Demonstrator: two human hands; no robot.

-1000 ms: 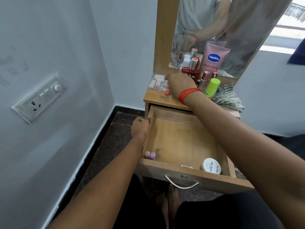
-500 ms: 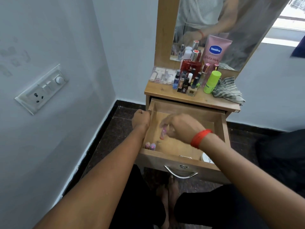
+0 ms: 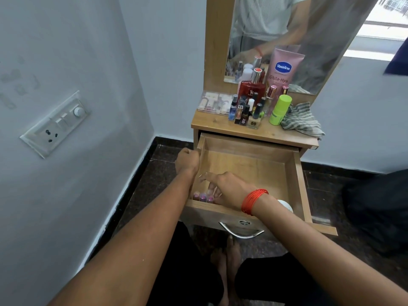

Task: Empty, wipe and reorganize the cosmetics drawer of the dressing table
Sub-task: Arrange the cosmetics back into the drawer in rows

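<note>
Both forearms (image 3: 132, 239) are bare. A bundle of thin orange-red threads (image 3: 254, 200) circles the wrist behind the right grip (image 3: 229, 191). Dark trousers (image 3: 276, 283) cover the legs; the feet (image 3: 229, 255) are bare. The mirror (image 3: 331, 40) reflects a pale, finely striped short-sleeved shirt (image 3: 269, 16).

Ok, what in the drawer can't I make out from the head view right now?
All head view:
- White round jar, front right of the wooden drawer: mostly hidden by the right wrist; label unreadable.
- Small pink-capped tubes, front-left corner: partly covered by the fingers of the right hand; count uncertain.
- Right hand's grasp: hidden under its own back.
</note>
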